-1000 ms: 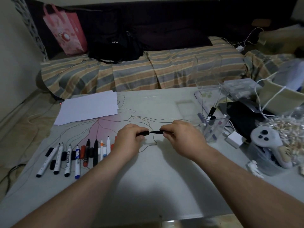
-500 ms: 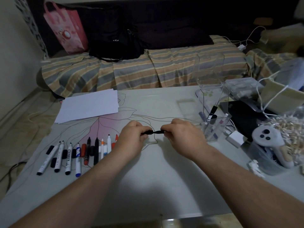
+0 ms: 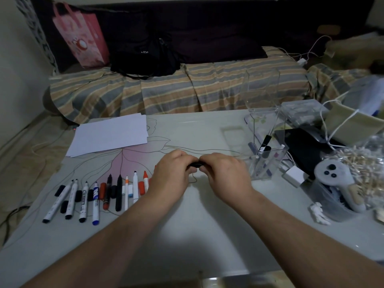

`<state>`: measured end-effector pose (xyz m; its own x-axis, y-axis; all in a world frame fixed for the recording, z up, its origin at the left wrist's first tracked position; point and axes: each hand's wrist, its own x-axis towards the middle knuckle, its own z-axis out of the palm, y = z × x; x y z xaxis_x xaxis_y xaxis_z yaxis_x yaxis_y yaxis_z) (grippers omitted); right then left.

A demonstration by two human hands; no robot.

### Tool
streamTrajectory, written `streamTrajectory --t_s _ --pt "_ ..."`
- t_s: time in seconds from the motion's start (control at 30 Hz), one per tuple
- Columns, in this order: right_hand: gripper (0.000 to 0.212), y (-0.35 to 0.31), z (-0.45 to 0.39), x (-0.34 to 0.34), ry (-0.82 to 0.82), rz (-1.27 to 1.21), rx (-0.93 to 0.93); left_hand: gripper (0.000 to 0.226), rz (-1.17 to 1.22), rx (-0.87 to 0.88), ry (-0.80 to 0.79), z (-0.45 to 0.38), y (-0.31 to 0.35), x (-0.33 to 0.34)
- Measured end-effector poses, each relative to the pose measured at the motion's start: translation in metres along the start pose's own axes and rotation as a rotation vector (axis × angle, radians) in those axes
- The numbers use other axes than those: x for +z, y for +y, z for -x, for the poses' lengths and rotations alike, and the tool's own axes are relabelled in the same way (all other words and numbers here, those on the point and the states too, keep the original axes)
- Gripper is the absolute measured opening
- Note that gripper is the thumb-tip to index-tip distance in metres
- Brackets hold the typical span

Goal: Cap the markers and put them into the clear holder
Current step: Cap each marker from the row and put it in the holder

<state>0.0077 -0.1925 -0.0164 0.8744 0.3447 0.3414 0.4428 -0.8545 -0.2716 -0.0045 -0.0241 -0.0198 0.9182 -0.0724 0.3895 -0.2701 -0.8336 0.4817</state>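
Head view: left hand and right hand both pinch a thin black marker just above the pale surface, knuckles nearly touching. Probably best pushed straight until seated, then dropped in the clear plastic holder nearby right.

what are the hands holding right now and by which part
Both hands grip one black marker between them: the left hand at its left end, the right hand at its right end.
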Motion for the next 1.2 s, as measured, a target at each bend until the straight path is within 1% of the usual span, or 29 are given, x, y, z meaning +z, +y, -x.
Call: streamTrajectory --t_s 0.07,0.1,0.17,0.2,0.23,0.27,0.3,0.37,0.4,0.43,0.47,0.53,0.57,0.6,0.63,0.67,0.7,0.8,0.83,0.93,1.0,1.13,1.17,1.2 --pt "0.019 0.003 -0.002 -0.006 -0.016 0.004 0.047 0.025 0.049 -0.045 0.025 -0.003 0.005 0.000" --pt "0.020 0.006 -0.003 -0.011 -0.042 0.007 0.050 0.025 0.139 -0.111 0.048 -0.004 0.009 0.001" --pt "0.022 0.013 -0.007 -0.026 -0.125 -0.068 0.030 0.026 0.474 -0.279 0.122 -0.009 0.023 0.002" --pt "0.020 0.017 -0.007 -0.036 -0.131 -0.182 0.033 0.026 0.642 -0.339 0.168 -0.011 0.030 0.004" --pt "0.018 0.021 -0.009 -0.046 -0.089 -0.324 0.072 0.026 0.731 -0.362 0.217 -0.013 0.034 0.008" --pt "0.014 0.026 -0.010 -0.058 0.012 -0.453 0.142 0.025 0.748 -0.358 0.238 -0.015 0.037 0.012" --pt "0.012 0.034 -0.012 -0.070 0.145 -0.542 0.222 0.025 0.727 -0.341 0.228 -0.016 0.039 0.015" --pt "0.011 0.054 -0.013 -0.092 0.376 -0.616 0.352 0.025 0.626 -0.285 0.136 -0.014 0.044 0.020" --pt "0.009 0.066 -0.012 -0.098 0.438 -0.601 0.391 0.025 0.557 -0.229 0.075 -0.011 0.046 0.024" --pt "0.008 0.076 -0.010 -0.101 0.459 -0.558 0.412 0.024 0.476 -0.154 0.015 -0.007 0.048 0.028" --pt "0.009 0.085 -0.007 -0.100 0.440 -0.513 0.429 0.024 0.386 -0.067 -0.045 -0.004 0.049 0.034" --pt "0.010 0.099 -0.001 -0.088 0.320 -0.383 0.418 0.025 0.209 0.073 -0.172 0.002 0.048 0.044" --pt "0.014 0.103 0.001 -0.081 0.257 -0.284 0.379 0.026 0.141 0.107 -0.233 0.005 0.047 0.048" --pt "0.024 0.105 0.002 -0.075 0.205 -0.193 0.334 0.026 0.098 0.127 -0.283 0.008 0.046 0.052" --pt "0.036 0.107 0.002 -0.070 0.165 -0.123 0.304 0.024 0.076 0.140 -0.325 0.011 0.045 0.055" --pt "0.044 0.107 0.001 -0.068 0.139 -0.078 0.288 0.023 0.064 0.154 -0.356 0.013 0.046 0.057" --pt "0.044 0.107 -0.001 -0.067 0.123 -0.042 0.286 0.023 0.055 0.166 -0.379 0.015 0.045 0.058" --pt "0.023 0.111 -0.003 -0.060 0.069 0.052 0.295 0.023 0.033 0.174 -0.411 0.016 0.042 0.058" --pt "0.022 0.112 -0.002 -0.058 0.040 0.092 0.295 0.023 0.028 0.169 -0.416 0.015 0.040 0.057" --pt "0.038 0.115 0.001 -0.055 -0.030 0.137 0.304 0.022 0.013 0.141 -0.441 0.016 0.032 0.054" --pt "0.045 0.113 0.001 -0.055 0.011 0.153 0.283 0.022 0.001 0.120 -0.443 0.018 0.022 0.049" --pt "0.028 0.086 -0.008 -0.051 0.282 0.163 0.192 0.023 -0.024 0.008 -0.418 0.019 -0.004 0.032" --pt "0.027 0.073 -0.012 -0.046 0.307 0.139 0.140 0.025 -0.052 -0.026 -0.409 0.018 -0.013 0.025" --pt "0.028 0.058 -0.015 -0.039 0.291 0.100 0.085 0.030 -0.091 -0.064 -0.398 0.017 -0.023 0.016"
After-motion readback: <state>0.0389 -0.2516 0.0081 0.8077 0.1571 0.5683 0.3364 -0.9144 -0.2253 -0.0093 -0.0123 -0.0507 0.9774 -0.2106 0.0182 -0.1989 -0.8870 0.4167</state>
